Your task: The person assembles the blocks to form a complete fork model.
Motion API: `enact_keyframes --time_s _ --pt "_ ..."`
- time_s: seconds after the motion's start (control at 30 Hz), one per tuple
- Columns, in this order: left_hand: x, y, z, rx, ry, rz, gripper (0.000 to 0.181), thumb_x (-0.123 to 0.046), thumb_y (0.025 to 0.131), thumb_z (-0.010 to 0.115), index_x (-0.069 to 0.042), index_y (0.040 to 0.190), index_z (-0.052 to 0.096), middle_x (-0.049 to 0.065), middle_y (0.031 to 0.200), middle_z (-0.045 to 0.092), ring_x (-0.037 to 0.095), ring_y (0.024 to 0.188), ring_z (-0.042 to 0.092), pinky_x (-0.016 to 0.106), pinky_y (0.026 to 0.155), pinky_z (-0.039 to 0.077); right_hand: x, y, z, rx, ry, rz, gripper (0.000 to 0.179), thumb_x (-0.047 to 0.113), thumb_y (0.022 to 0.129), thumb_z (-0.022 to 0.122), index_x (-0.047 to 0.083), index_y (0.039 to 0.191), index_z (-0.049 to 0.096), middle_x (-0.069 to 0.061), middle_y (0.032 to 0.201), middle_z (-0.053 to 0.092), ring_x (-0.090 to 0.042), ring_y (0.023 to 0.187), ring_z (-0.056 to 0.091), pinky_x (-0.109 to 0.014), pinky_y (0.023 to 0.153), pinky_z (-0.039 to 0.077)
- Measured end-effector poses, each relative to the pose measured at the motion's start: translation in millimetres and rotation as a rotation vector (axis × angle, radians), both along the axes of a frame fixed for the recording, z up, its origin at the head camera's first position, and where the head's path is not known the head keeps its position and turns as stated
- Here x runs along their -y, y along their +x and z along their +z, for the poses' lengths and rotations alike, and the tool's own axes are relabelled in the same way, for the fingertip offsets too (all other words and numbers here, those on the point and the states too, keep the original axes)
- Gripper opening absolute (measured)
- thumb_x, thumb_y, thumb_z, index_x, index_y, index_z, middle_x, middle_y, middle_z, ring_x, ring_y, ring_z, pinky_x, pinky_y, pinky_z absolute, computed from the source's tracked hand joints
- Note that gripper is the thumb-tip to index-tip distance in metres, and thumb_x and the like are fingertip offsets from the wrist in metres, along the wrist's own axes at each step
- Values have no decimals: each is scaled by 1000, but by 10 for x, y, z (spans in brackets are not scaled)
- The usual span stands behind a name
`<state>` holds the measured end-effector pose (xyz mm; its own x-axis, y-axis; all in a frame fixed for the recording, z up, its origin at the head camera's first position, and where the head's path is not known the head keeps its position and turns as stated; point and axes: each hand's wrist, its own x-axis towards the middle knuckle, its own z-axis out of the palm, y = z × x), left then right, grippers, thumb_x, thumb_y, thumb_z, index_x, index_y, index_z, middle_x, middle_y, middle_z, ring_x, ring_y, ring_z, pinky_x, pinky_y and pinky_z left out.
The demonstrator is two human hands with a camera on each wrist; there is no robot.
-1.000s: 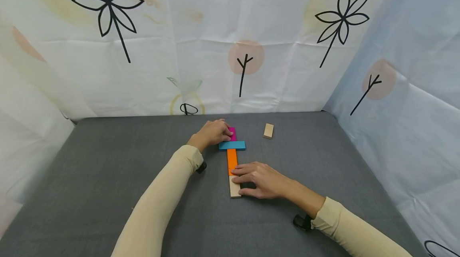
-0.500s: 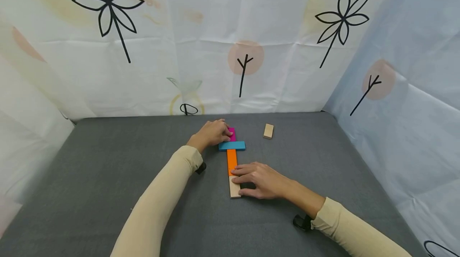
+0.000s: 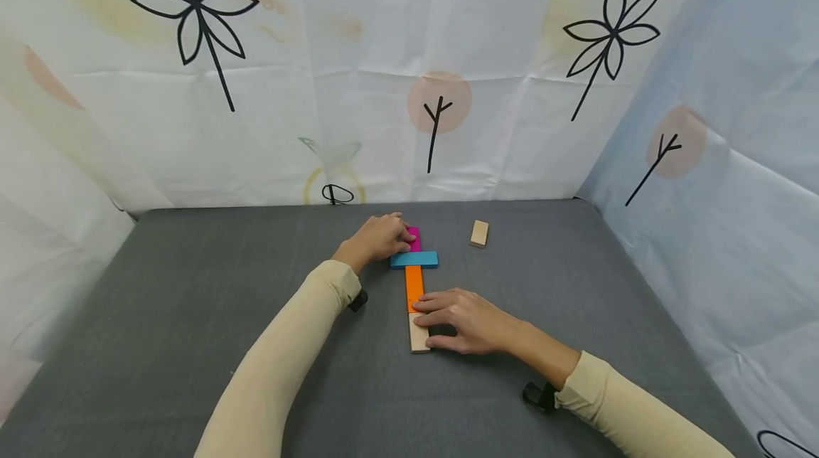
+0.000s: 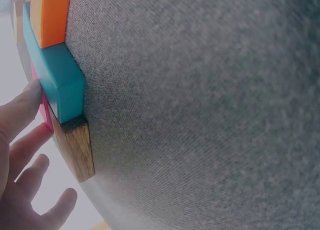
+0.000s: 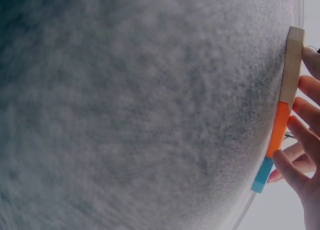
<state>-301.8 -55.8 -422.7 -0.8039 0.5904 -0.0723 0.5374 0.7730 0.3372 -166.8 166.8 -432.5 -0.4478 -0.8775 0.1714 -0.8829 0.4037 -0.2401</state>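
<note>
A row of flat blocks runs away from me: a bare wooden block [image 3: 417, 336] nearest, then an orange block [image 3: 414, 284], a blue block [image 3: 424, 259] laid crosswise, and a pink-topped block [image 3: 415, 237] farthest. In the left wrist view, brown wood [image 4: 79, 152] shows under the pink top. My left hand [image 3: 377, 235] rests its thumb and a fingertip on the pink top, its other fingers spread. With extended fingers, my right hand [image 3: 470, 321] touches the wooden and orange blocks from the right. The right wrist view shows its fingertips [image 5: 295, 121] along the row.
A small wooden block [image 3: 479, 233] lies apart, back right of the row. Dark grey cloth [image 3: 192, 316] covers the table. White printed curtains [image 3: 371, 52] stand behind and at both sides. A black strap device [image 3: 539, 396] sits at the right wrist.
</note>
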Motion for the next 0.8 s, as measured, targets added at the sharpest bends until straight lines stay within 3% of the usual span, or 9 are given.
enact_keyframes --time_s 0.47,0.8 --pt "15 88 -10 -47 -87 -29 38 -26 101 61 -13 137 62 8 150 49 29 147 32 55 114 29 17 -17 29 -48 14 30 35 32 93 72 13 122 73 -5 134 64 -21 127 57 -43 99 49" --pt "148 325 -17 -137 -154 -162 44 -34 102 59 -14 141 59 8 150 49 30 145 35 58 110 33 59 14 88 -137 90 57 32 33 94 70 13 119 73 -6 132 64 -20 125 58 -42 98 48"
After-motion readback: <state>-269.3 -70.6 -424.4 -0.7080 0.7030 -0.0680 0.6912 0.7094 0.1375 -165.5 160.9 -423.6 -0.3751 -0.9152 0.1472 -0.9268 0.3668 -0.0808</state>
